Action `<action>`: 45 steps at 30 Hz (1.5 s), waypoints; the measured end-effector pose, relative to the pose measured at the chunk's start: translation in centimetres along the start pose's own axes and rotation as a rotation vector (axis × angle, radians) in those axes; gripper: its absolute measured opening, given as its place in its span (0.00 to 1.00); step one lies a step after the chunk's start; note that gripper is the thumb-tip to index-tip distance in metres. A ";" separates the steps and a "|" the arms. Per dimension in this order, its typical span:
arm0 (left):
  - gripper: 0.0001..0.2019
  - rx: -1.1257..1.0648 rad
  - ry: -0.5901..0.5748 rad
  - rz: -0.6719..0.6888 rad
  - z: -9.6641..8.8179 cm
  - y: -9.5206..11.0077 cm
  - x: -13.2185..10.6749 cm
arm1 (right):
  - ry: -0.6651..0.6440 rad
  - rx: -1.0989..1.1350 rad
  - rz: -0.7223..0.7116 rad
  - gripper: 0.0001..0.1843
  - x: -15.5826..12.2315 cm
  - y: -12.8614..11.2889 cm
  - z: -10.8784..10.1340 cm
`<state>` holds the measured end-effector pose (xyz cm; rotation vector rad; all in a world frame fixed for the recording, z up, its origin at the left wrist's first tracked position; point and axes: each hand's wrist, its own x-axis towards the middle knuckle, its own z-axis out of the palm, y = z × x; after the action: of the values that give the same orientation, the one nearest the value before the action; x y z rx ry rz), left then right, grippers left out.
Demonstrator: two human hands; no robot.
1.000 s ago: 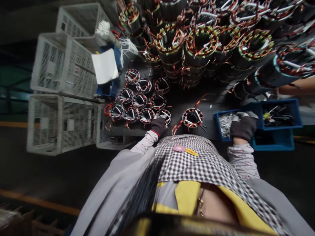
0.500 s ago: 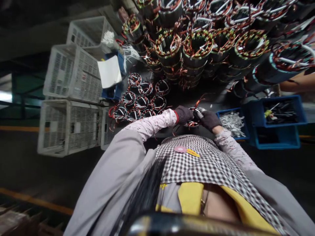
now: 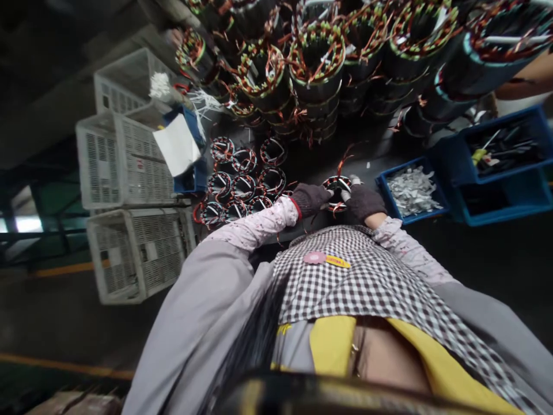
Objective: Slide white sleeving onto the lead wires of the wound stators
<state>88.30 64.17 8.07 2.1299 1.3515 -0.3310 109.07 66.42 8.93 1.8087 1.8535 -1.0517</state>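
Observation:
Between my gloved hands sits a small motor stator (image 3: 337,180), a ring wound with copper wire and white sleeving. Loose copper leads stick up from its far side. My left hand (image 3: 311,199), in a dark glove, grips the ring's left edge with closed fingers. On the opposite edge my right hand (image 3: 364,201) is closed too, its light-coloured fingertips at the rim. The stator's opening faces up toward me. Just left of my left hand, several similar small stators (image 3: 243,187) stand in rows on the dark table (image 3: 311,153).
Stacked large stators (image 3: 317,57) line the back. A blue bin of white pieces (image 3: 382,184) stands at right, beside stacked blue bins (image 3: 505,216) with dark parts. White plastic crates (image 3: 142,253) are piled at left near a white sheet (image 3: 177,145). Another person's arm (image 3: 525,75) shows at far right.
The view has tilted and shifted, so the surroundings sit differently. More of the held stator's ring shows between my hands, which remain on it.

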 end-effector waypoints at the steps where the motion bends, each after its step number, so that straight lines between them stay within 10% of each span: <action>1: 0.18 0.020 -0.012 0.014 -0.1 0.1 0.1 | 0.002 0.004 -0.002 0.45 0.0 0.0 -0.1; 11: 0.22 0.087 -0.079 -0.145 -0.6 2.6 -1.5 | 0.019 -0.004 0.005 0.43 -0.3 0.1 0.1; 15: 0.09 -0.513 -0.213 0.034 -0.6 3.5 -2.0 | 0.022 0.018 0.010 0.41 -0.1 -0.2 0.3; 19: 0.12 -1.178 0.111 -0.086 -0.8 2.2 -1.9 | 0.094 0.068 -0.018 0.34 0.0 0.9 1.1; 23: 0.14 -1.455 0.186 -0.226 -0.5 0.9 -2.4 | 0.320 0.525 -0.247 0.27 -0.9 2.8 1.7; 28: 0.25 -1.597 0.098 -0.187 1.2 3.1 -1.8 | 0.164 0.984 -0.582 0.24 -2.1 2.2 1.2; 31: 0.24 -1.542 0.058 -0.148 1.8 3.5 -0.8 | 0.207 1.038 -0.549 0.25 -2.2 2.4 1.0; 37: 0.27 -0.862 0.417 -0.135 2.3 1.0 -0.6 | 0.647 0.707 0.000 0.22 -1.3 10.3 0.0; 41: 0.36 -0.184 0.126 0.086 3.0 1.8 0.0 | 0.530 0.137 0.314 0.32 -1.5 15.6 -1.6; 45: 0.28 0.007 -0.019 0.049 3.4 4.7 2.4 | 0.605 0.199 0.385 0.32 -1.8 16.4 -2.2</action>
<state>93.89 62.52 5.79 2.1568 1.2870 -0.3353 125.57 65.28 7.31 2.6910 1.6070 -0.5997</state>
